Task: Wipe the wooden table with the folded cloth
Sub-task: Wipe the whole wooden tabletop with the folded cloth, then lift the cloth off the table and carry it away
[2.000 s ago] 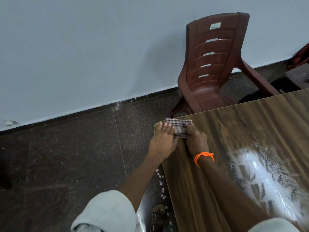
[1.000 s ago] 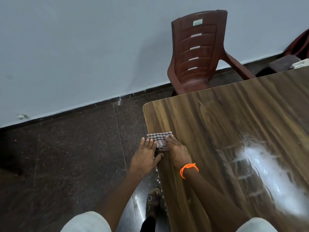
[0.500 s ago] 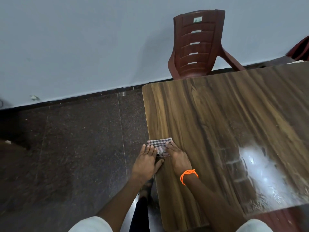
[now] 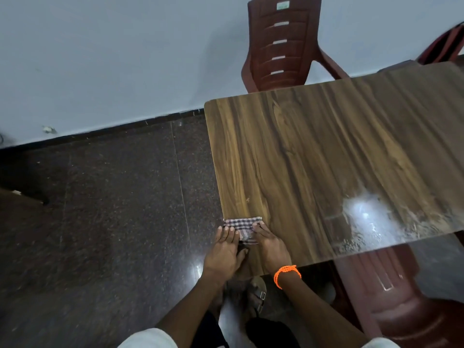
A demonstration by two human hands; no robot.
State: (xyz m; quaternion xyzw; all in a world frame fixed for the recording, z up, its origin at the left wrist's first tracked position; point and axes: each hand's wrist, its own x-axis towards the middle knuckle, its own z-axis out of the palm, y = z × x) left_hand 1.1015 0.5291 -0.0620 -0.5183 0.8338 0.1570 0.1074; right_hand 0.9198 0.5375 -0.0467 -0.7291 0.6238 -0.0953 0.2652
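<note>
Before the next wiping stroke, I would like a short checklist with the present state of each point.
1. Both hands on cloth: ok. The left hand and right hand both press the folded cloth.
2. Cloth on table: ok, but it lies at the left edge of the wooden table, slightly overhanging.
3. Cloth still folded: ok, it shows as a compact rectangle.
4. Path ahead free: ok, no objects on the tabletop.
5. Wet patch wiped: not ok, it shines on the right side, away from the cloth.
6. Cloth dampness: cannot tell.
</note>
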